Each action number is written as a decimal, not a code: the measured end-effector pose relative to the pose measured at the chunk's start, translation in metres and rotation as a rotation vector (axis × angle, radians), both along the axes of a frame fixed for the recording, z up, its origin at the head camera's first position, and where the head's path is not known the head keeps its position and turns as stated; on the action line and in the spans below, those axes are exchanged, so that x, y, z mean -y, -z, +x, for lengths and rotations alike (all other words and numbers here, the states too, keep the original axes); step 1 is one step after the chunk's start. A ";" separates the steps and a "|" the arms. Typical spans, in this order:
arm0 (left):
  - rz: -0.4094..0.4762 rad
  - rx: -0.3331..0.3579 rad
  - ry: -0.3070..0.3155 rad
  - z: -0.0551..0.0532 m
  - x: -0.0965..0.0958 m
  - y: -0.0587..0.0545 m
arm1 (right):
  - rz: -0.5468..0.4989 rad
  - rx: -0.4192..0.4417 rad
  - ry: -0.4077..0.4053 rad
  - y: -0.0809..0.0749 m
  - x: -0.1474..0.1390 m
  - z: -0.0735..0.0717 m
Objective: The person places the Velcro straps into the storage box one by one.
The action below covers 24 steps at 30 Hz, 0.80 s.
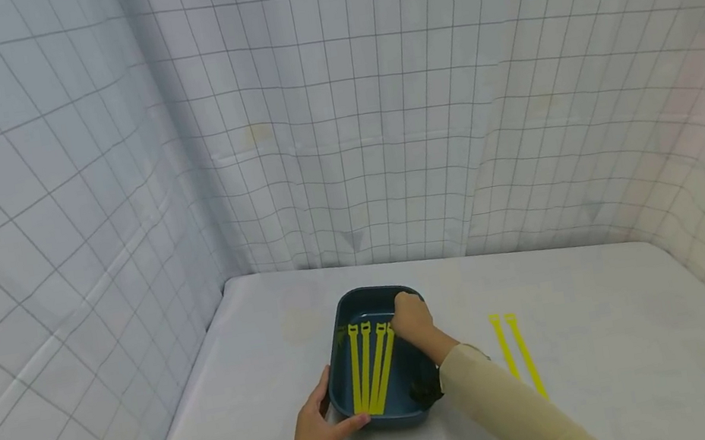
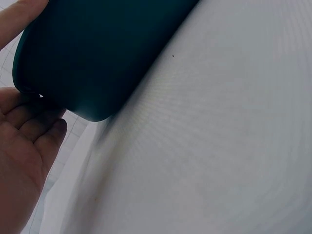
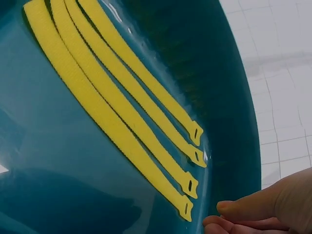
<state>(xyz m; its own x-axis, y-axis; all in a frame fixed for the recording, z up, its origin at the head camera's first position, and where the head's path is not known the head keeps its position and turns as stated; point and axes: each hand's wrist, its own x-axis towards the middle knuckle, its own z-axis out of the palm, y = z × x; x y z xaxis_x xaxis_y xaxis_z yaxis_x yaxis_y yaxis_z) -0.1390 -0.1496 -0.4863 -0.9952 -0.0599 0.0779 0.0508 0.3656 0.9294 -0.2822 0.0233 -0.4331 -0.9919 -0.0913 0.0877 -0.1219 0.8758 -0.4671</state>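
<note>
A dark teal plastic tray (image 1: 391,421) with rounded corners stands on the white table. Several yellow hook-and-loop cable ties (image 3: 117,122) lie side by side inside it, their slotted heads toward the far end. My left hand (image 1: 315,432) grips the tray's near left corner, thumb on the near rim and fingers along the outside. My right hand (image 1: 411,316) is inside the tray at the far right. In the right wrist view its loosely bent thumb and fingers (image 3: 253,207) are just past the tie heads, with nothing visible between them.
Two more yellow cable ties (image 1: 524,350) lie on the table right of the tray, partly behind the right sleeve (image 1: 514,410). A dark shape (image 1: 425,388) shows at the tray's near right corner. White gridded curtains (image 1: 336,115) surround the table (image 1: 590,321).
</note>
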 end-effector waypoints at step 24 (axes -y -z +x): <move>-0.011 0.031 -0.016 0.000 -0.001 0.001 | -0.223 0.025 -0.183 -0.020 -0.024 0.018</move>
